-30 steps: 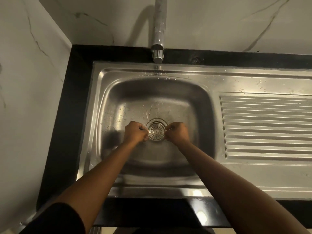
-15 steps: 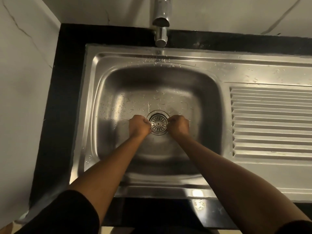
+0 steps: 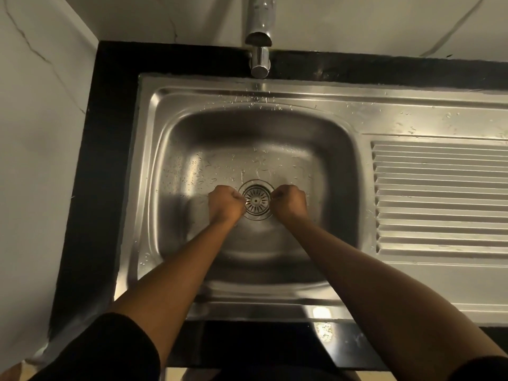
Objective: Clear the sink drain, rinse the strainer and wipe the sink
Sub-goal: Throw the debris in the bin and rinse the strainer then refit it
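A round metal strainer [image 3: 257, 200] sits in the drain at the bottom of the stainless steel sink [image 3: 341, 149]. My left hand [image 3: 225, 206] is curled at the strainer's left edge, fingertips pinching its rim. My right hand [image 3: 290, 202] is curled the same way at the right edge. The strainer's slotted centre shows between the two hands, and it lies flat in the drain. Water drops dot the basin floor and the back ledge.
A chrome faucet [image 3: 259, 59] hangs over the sink's back edge, with no water running. A ribbed drainboard [image 3: 439, 199] lies to the right of the basin. Black countertop [image 3: 93, 188] frames the sink, with a marble wall [image 3: 35, 160] on the left.
The camera has moved slightly, so the sink sits differently in view. Both hands stay curled at the two sides of the strainer, which has not lifted.
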`<state>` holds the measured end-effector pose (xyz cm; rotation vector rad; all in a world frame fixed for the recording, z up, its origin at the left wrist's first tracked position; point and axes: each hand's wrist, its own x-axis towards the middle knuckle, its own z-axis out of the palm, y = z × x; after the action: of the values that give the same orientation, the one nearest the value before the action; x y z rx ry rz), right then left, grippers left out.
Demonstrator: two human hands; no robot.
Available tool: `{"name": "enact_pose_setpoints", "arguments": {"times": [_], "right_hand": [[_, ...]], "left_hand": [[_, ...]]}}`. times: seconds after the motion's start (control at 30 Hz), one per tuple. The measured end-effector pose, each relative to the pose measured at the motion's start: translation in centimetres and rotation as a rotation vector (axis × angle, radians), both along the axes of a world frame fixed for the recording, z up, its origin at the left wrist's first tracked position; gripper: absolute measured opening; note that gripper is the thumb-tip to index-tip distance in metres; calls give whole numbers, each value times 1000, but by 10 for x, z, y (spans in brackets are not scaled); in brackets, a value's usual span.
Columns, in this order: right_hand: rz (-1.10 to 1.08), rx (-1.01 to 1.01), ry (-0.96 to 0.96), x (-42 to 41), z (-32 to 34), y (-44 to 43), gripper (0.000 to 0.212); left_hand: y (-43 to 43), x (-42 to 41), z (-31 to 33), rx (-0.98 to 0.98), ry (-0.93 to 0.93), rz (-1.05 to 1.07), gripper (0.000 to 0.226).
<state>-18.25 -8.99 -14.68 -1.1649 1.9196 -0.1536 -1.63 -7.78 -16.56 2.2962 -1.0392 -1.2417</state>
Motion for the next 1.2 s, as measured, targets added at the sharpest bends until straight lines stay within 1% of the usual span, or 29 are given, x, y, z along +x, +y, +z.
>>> {"name": "enact_pose_setpoints", "arguments": {"times": [0.1,0.27,0.37,0.5,0.57,0.63,0.73,0.8,0.83,0.9,0.97,1.07,1.2], "right_hand": [[-14,-44,-24,-5,17,4,24],[-25,-147,-70,-18,64,19,26],[-63,-210,-143,-24,96,35,23],[-135,-315,-205,-24,127,63,17],[-179,-351,-228,-23,130,80,16],[-192,-296,-263,-20,126,94,17],[-141,-244,-257,-22,122,106,26],[-181,-269,-285,-28,127,109,22],[-213,-282,-318,-32,131,109,18],[-292,-304,-398,-43,142,111,17],[-397,-332,-534,-57,156,114,13],[-537,-392,-714,-87,180,125,12],[-638,-430,-852,-138,200,145,14]], "left_hand": [[2,1,17,-65,35,-2,27],[9,5,61,-189,106,-28,20],[19,7,91,-277,176,-34,19],[36,6,121,-344,249,-124,18],[45,3,127,-333,236,-245,14],[53,1,129,-280,191,-360,9],[62,-6,133,-226,184,-415,16],[64,-15,140,-243,188,-423,19],[64,-19,144,-260,188,-419,18],[65,-31,154,-291,193,-407,13],[66,-45,166,-317,223,-394,12],[70,-77,184,-345,288,-381,12],[82,-130,201,-385,377,-384,10]]}}
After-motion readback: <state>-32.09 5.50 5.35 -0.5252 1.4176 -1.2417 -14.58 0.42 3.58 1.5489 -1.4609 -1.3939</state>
